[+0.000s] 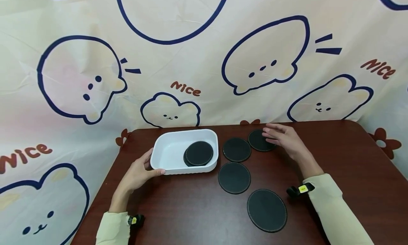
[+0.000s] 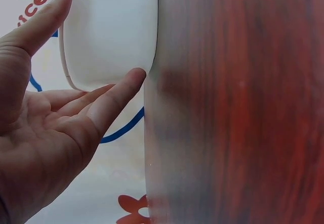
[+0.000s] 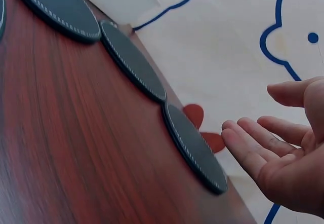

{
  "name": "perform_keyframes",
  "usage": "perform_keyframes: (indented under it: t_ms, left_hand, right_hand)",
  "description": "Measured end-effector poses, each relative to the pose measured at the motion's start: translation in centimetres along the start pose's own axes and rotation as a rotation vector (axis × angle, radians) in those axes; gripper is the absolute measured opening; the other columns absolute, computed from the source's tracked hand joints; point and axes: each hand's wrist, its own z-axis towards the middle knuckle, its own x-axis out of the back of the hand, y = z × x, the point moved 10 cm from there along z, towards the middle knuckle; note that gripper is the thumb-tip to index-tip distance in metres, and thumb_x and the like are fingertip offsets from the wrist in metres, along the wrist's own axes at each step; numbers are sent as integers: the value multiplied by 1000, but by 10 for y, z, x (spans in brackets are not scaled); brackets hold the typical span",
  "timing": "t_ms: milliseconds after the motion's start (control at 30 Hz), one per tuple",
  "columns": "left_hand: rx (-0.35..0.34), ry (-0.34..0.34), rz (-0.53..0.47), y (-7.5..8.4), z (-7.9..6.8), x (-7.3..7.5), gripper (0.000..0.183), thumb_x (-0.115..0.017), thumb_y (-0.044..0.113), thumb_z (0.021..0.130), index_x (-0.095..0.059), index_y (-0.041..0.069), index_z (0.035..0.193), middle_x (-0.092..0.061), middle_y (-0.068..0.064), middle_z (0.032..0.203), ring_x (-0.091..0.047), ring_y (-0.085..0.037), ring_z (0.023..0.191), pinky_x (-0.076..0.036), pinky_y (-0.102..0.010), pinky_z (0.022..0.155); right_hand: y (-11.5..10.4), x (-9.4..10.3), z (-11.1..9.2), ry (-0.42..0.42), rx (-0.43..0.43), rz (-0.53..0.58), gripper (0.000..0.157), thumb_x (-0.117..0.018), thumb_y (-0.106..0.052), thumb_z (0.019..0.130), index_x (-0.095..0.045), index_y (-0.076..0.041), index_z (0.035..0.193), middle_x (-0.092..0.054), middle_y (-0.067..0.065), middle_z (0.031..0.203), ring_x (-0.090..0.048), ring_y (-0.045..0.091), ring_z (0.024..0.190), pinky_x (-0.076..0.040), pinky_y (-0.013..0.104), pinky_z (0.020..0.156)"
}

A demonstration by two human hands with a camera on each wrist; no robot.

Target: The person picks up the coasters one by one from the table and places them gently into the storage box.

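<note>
A white plastic box [image 1: 170,145] stands at the back left of the table, with a small stack of round black coasters [image 1: 199,153] in its right half. My left hand [image 1: 137,172] holds the box by its left end, thumb at the front rim and fingers against the outer wall [image 2: 109,41]. At the right, my right hand [image 1: 283,137] hovers with extended fingers over the farthest coaster [image 1: 257,141], overlapping it in the head view. In the right wrist view nothing lies in that hand [image 3: 283,153], and its fingertips are close to the end coaster [image 3: 195,148].
More black stitched coasters lie on the brown table: one [image 1: 237,149] beside the box, one [image 1: 234,178] below that, and one [image 1: 267,210] nearer the front. A printed cloth [image 1: 210,106] hangs right behind the table's back edge.
</note>
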Motion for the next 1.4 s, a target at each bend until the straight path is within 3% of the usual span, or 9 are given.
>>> perform_keyframes:
  t_ms: [367, 467, 633, 700, 800, 1133, 1267, 1400]
  left_hand:
    - [2, 9, -3, -2, 0, 0, 109, -91, 36, 88, -26, 7, 170, -50, -26, 162, -62, -44, 138, -54, -56, 111]
    - [4, 8, 2, -2, 0, 0, 109, -91, 36, 88, -26, 6, 170, -48, -27, 164, -61, -45, 140, -53, -55, 111]
    - [6, 4, 0, -3, 0, -1, 110, -91, 37, 88, -25, 6, 170, -47, -27, 164, -61, -45, 140, -53, -55, 111]
    - [4, 5, -5, -3, -1, -1, 110, -91, 37, 88, -25, 6, 171, -47, -27, 164, -61, -44, 139, -54, -55, 111]
    - [1, 9, -13, -3, -2, -1, 110, -91, 36, 88, -25, 7, 171, -48, -26, 164, -62, -44, 139, -55, -55, 110]
    - [-7, 10, -6, -4, -2, 0, 110, -91, 36, 88, -24, 6, 171, -46, -27, 165, -61, -44, 141, -54, -55, 110]
    - [-4, 10, -10, -4, -1, 0, 110, -91, 35, 88, -24, 6, 171, -46, -27, 165, -61, -44, 140, -54, -55, 110]
    - [12, 10, -3, -5, -1, 0, 111, -90, 36, 88, -23, 6, 171, -44, -27, 166, -60, -45, 141, -54, -55, 110]
  right_hand:
    - [13, 24, 11, 34, -19, -16, 71, -59, -38, 111, -34, -1, 166, -41, 25, 167, -69, -5, 119, -51, 30, 112]
    - [16, 29, 15, 66, -18, -95, 74, -58, -44, 110, -35, -4, 167, -40, 23, 169, -63, 9, 136, -49, 28, 114]
    - [22, 31, 21, 96, -4, -283, 75, -57, -48, 110, -32, -9, 169, -37, 20, 173, -39, 38, 159, -40, 48, 127]
    - [22, 28, 24, 85, 10, -341, 77, -59, -47, 110, -29, -9, 170, -33, 20, 174, -32, 42, 162, -35, 59, 128]
    - [21, 22, 29, 61, 42, -417, 79, -62, -42, 109, -26, -8, 171, -30, 22, 175, -28, 46, 162, -32, 64, 128]
    - [21, -3, 31, -45, 78, -758, 78, -68, -28, 105, -31, 2, 166, -33, 35, 168, -36, 57, 152, -36, 73, 121]
    - [17, -9, 29, -59, 95, -794, 75, -71, -22, 104, -35, 3, 164, -36, 36, 166, -38, 58, 150, -37, 73, 120]
    - [12, -5, 28, -15, 88, -770, 72, -76, -18, 101, -42, 2, 161, -46, 36, 159, -45, 57, 146, -42, 71, 116]
